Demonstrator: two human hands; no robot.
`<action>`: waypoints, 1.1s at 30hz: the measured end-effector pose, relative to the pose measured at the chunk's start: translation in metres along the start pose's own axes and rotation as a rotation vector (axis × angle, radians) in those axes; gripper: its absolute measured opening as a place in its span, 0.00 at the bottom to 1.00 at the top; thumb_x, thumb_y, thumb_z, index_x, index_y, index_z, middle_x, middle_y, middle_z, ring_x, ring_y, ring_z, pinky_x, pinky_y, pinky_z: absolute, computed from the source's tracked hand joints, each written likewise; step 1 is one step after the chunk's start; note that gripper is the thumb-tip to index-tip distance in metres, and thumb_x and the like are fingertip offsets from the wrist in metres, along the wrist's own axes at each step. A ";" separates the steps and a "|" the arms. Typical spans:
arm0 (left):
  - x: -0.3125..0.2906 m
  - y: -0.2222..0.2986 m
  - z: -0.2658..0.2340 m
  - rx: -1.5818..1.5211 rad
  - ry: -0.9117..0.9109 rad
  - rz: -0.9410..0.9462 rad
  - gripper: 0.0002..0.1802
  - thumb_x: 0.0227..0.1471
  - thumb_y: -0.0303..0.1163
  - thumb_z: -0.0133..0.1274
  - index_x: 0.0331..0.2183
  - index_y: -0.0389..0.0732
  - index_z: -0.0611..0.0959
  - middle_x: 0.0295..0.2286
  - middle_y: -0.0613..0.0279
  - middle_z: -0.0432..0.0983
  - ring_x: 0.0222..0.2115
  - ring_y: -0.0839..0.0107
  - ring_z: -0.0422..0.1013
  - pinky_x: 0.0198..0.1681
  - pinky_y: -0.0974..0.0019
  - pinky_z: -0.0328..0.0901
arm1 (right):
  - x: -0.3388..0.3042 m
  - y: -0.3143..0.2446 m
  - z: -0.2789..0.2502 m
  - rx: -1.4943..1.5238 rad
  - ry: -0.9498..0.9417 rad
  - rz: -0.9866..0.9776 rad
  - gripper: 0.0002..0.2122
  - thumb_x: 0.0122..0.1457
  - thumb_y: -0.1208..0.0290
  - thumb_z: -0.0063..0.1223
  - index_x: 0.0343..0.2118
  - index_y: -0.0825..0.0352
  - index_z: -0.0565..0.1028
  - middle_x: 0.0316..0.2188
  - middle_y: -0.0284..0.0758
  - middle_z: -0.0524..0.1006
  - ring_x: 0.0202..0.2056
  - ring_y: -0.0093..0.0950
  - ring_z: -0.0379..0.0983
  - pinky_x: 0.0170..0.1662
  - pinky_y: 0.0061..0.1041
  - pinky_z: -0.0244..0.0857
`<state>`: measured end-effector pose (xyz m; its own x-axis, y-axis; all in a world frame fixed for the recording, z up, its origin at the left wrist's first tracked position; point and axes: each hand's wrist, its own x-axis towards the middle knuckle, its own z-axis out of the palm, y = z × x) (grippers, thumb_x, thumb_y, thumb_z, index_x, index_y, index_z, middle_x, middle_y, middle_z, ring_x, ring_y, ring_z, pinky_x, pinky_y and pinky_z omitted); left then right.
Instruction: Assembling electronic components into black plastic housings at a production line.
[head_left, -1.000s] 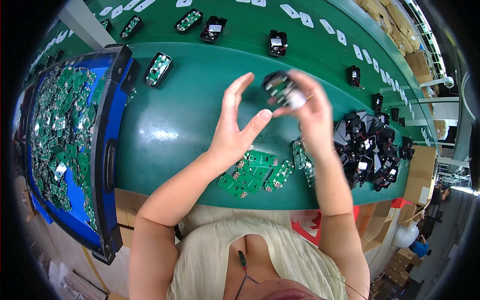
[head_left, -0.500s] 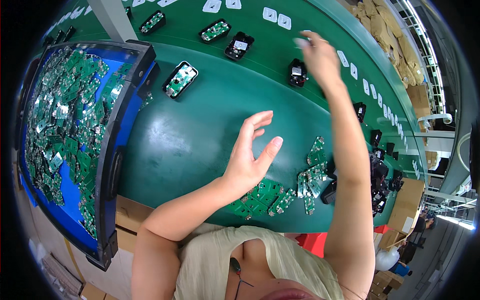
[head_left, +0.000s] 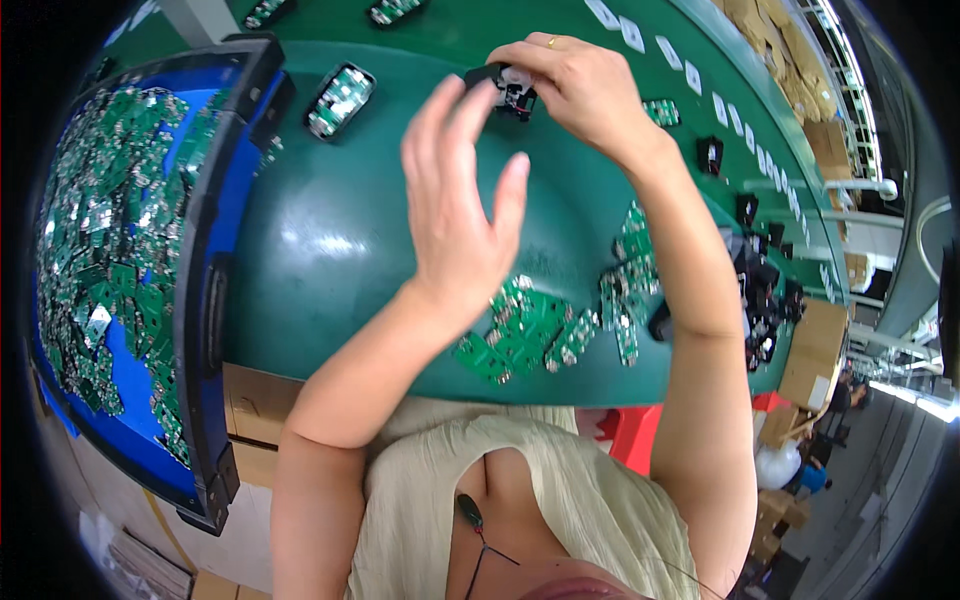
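Note:
My right hand (head_left: 585, 90) is at the far side of the green work surface, its fingers closed on an open black plastic housing (head_left: 513, 92) with small parts and a red wire inside. Just left of the housing, my left hand (head_left: 455, 200) reaches up with fingers stretched and thumb apart, holding nothing. Its fingertips overlap the housing's left side in the view; whether they touch cannot be told. A black housing fitted with a green circuit board (head_left: 342, 100) lies further left. Loose green circuit boards (head_left: 530, 325) are piled nearer my body.
A black-rimmed blue bin (head_left: 205, 290) heaped with circuit boards stands at left. White flat pieces (head_left: 670, 52) line the far green belt (head_left: 550, 20). Several black housings (head_left: 760, 290) are clustered at right, near a cardboard box (head_left: 812, 345). Another circuit board (head_left: 661, 112) sits beyond my right wrist.
My right hand has come left from over the belt and now grips a black housing. My left hand has reached farther out and left, toward it. The whole view has shifted slightly.

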<state>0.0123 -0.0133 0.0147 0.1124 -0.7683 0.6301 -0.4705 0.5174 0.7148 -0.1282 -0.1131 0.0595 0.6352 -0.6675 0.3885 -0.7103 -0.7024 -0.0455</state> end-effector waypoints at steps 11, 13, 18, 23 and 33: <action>-0.013 -0.010 0.017 -0.619 -0.459 -0.711 0.19 0.46 0.19 0.47 0.43 0.29 0.67 0.37 0.52 0.70 0.36 0.64 0.72 0.42 0.68 0.67 | -0.122 -0.018 -0.070 -0.225 -0.070 0.688 0.11 0.52 0.66 0.50 0.38 0.61 0.73 0.31 0.35 0.76 0.31 0.33 0.74 0.32 0.30 0.66; -0.012 -0.003 0.016 -0.757 -0.501 -0.796 0.19 0.46 0.18 0.46 0.44 0.28 0.65 0.38 0.50 0.69 0.37 0.62 0.72 0.43 0.67 0.67 | -0.160 0.000 -0.065 -0.144 -0.197 0.755 0.15 0.51 0.76 0.49 0.44 0.58 0.70 0.41 0.36 0.72 0.37 0.33 0.72 0.39 0.29 0.65; -0.020 0.005 0.016 -0.815 -0.590 -0.889 0.19 0.47 0.19 0.44 0.44 0.26 0.63 0.40 0.47 0.67 0.40 0.57 0.70 0.47 0.63 0.66 | -0.191 -0.007 -0.049 0.023 -0.434 0.523 0.28 0.42 0.89 0.46 0.48 0.57 0.67 0.51 0.32 0.63 0.50 0.35 0.61 0.53 0.30 0.59; -0.018 0.007 0.014 -0.978 -0.604 -0.998 0.18 0.49 0.22 0.46 0.43 0.28 0.65 0.39 0.48 0.68 0.36 0.59 0.72 0.44 0.63 0.68 | -0.193 -0.005 -0.055 0.082 -0.404 0.474 0.21 0.42 0.83 0.52 0.42 0.62 0.70 0.40 0.34 0.68 0.44 0.34 0.65 0.45 0.30 0.62; -0.018 0.011 0.014 -0.907 -0.606 -0.955 0.14 0.52 0.27 0.46 0.40 0.31 0.70 0.31 0.53 0.73 0.25 0.68 0.74 0.26 0.73 0.71 | -0.169 -0.037 -0.056 0.377 0.036 0.892 0.10 0.51 0.82 0.48 0.37 0.70 0.70 0.27 0.33 0.70 0.24 0.22 0.68 0.26 0.20 0.62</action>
<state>-0.0073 0.0010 0.0075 -0.4282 -0.8696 -0.2458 0.3018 -0.3939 0.8682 -0.2260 0.0391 0.0472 -0.1041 -0.9899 0.0961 -0.7787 0.0210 -0.6270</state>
